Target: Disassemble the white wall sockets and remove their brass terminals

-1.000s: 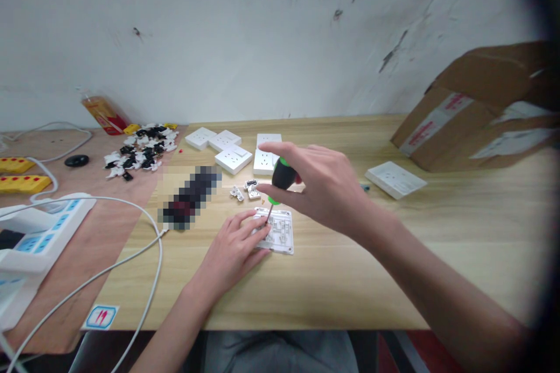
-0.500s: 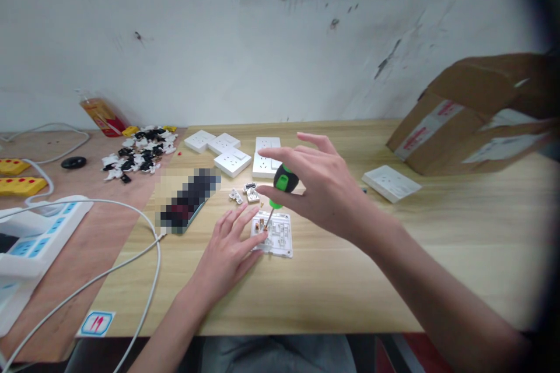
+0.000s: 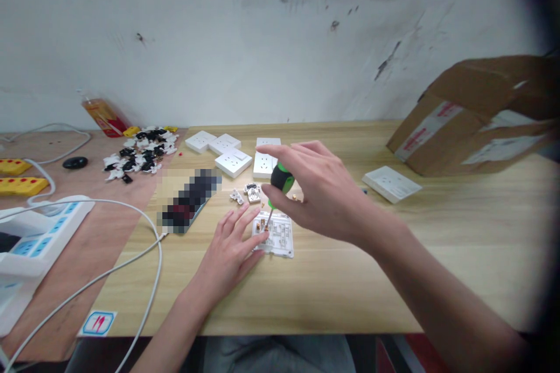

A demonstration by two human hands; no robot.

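My right hand (image 3: 324,192) is closed around a green and black screwdriver (image 3: 282,179), its thumb and fingers about the handle. The screwdriver leans slightly, and its tip meets brass parts inside a white socket panel (image 3: 282,237) lying back side up on the table. At that panel's left edge rests my left hand (image 3: 231,247), fingers against its edge and one fingertip beside the screwdriver tip, holding it down. Small white inserts with metal parts (image 3: 252,193) lie just behind the panel.
Several white sockets (image 3: 233,162) stand at the back, and another socket (image 3: 392,183) lies at right near a cardboard box (image 3: 464,122). A blurred-out phone (image 3: 190,201) with a cable (image 3: 158,262) lies left. Beyond are black and white plastic pieces (image 3: 140,151) and a power strip (image 3: 48,239).
My right hand has turned about the screwdriver handle, its fingers curling differently, and the handle has shifted slightly left. My left hand and the panel stay nearly in place.
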